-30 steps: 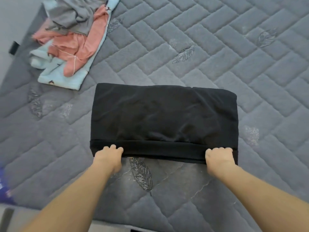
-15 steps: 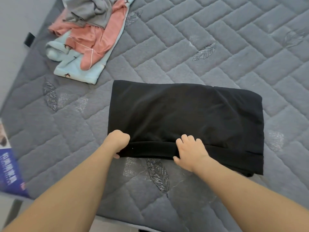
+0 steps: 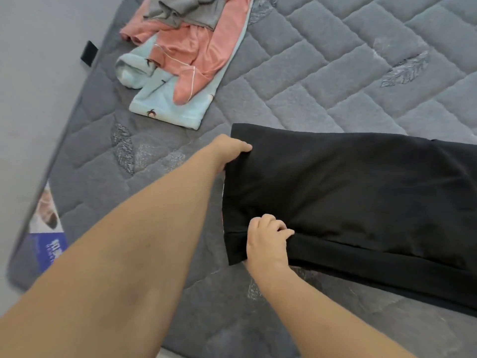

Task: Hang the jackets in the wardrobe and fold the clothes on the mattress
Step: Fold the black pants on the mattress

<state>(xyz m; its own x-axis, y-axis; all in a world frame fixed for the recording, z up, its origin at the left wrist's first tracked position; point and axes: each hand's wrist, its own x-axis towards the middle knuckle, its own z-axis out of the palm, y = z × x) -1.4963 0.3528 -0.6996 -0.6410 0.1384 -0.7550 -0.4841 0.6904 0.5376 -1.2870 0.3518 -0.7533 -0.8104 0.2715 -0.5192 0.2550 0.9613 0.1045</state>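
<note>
A black garment, folded into a wide band, lies flat on the grey quilted mattress and runs off the right edge of the view. My left hand grips its far left corner, thumb on top of the cloth. My right hand pinches the near left corner at the hem band, fingers curled over the fabric. Both hands hold the same short left edge.
A loose pile of clothes lies at the back left: a light blue piece, a coral piece and a grey piece. The mattress's left edge runs beside a pale wall, with a blue printed label near the corner.
My left hand slid from the near left corner up to the far left corner. My right hand crossed along the hem to the near left corner. The view swung left.
</note>
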